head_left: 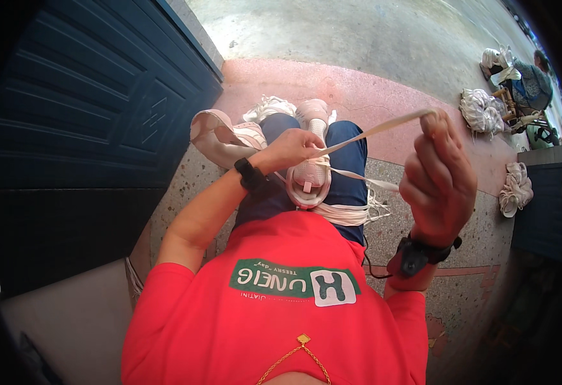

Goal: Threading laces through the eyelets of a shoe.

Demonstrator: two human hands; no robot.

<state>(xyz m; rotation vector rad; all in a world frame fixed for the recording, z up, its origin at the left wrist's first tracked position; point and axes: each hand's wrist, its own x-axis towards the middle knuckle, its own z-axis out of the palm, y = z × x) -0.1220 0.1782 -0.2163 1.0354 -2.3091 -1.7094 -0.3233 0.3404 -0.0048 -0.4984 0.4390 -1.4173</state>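
Holding a white lace taut, our right hand pinches it; our left hand pinches it over a pale shoe.

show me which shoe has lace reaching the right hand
The shoe between the knees; its lace reaches the right hand. The pinkish shoe beside the left knee shows no stretched lace.

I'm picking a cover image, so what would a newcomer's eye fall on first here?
Probably the bright red T-shirt filling the lower middle. Just above it, a pale sneaker rests between the legs of the navy trousers; the left hand is at its laces, while the right hand holds a white shoelace taut. A dark blue panelled door looms at left.
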